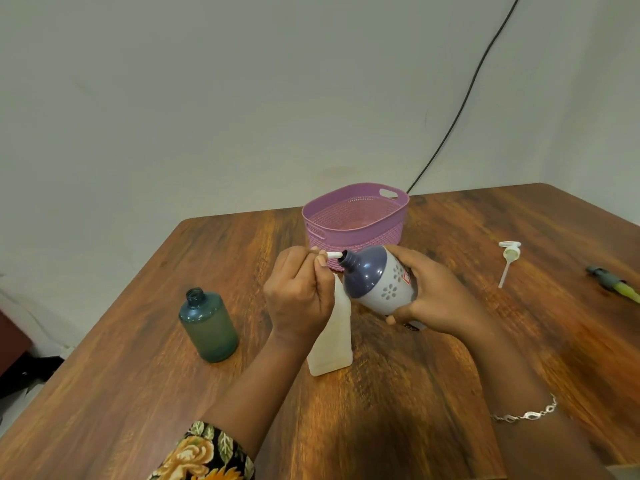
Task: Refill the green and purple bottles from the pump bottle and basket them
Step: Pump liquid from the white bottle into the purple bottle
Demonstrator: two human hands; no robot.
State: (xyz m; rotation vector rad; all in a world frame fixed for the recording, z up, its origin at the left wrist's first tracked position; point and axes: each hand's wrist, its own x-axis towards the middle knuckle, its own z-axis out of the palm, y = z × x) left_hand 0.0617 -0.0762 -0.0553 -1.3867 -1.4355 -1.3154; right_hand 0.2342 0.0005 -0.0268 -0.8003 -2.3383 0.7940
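Now the left hand (298,292) pinches the pump bottle (330,348) top while the right hand (429,299) grips the purple bottle (377,278), tipped so its mouth meets the spout (334,254); the green bottle (207,327) stands left of both.

A plain, pale grey-white wall (242,98) fills the upper half of the view, evenly and softly lit, with a thin black cable (467,95) running down it at a slant from the top right and vanishing behind the far edge of the table. The table (121,358) is dark brown wood with strong orange-streaked grain, a rounded far left corner and a dull sheen. Beyond its left edge, low down, sit a reddish-brown shape (10,341) and something black (34,370), both too cut off to identify.
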